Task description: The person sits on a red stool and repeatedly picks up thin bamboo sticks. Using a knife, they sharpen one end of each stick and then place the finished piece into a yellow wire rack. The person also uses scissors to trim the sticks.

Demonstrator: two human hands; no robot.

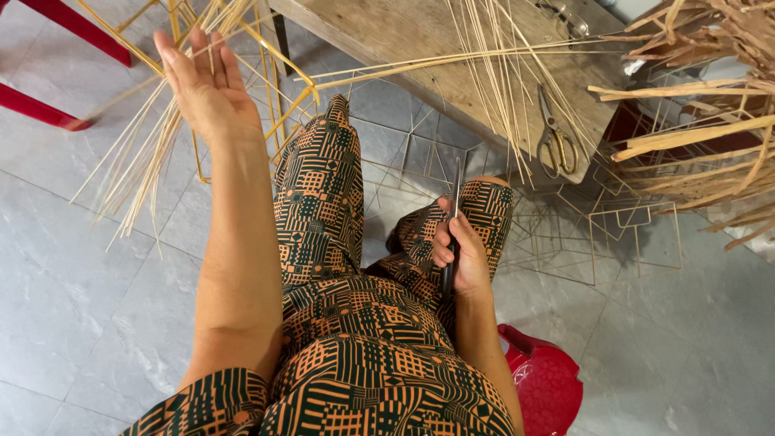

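Observation:
My left hand [203, 85] is stretched out to the upper left, palm up and fingers spread, touching a bundle of thin pale reed strips [149, 153] that fans down toward the floor. My right hand [460, 254] rests on my right knee, closed around the dark handle of a knife [454, 211] whose blade points up and away. I sit in patterned orange and dark green clothing [323, 210].
A worn wooden bench [404, 32] lies ahead with more reed strips [500, 89] draped over it and scissors [555, 133] near its edge. Yellow wire frames [282, 89] stand by my left hand, thin wire frames [613, 234] lie on the tiled floor, split bamboo [710, 137] at right, red stool [545, 379] beneath me.

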